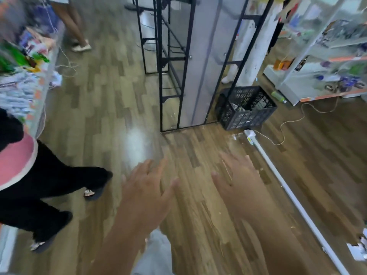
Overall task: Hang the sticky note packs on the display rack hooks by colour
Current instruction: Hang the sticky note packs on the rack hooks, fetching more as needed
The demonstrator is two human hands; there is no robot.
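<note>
Blurred shop aisle, wooden floor [198, 195], left hand [146, 192] and right hand [241, 184] spread empty, shelf goods indistinct

Both forearms extend forward and downward from the lower edge of the view, roughly parallel. Left hand [146, 187]: palm down, fingers straight and spread, thumb angled outward to the right; it holds nothing. Right hand [239, 181]: palm down, fingers straight and slightly spread, thumb angled to the left; it holds nothing. The 2 hands are apart, not touching. Both are motion-blurred; fine finger detail is unclear.
</note>
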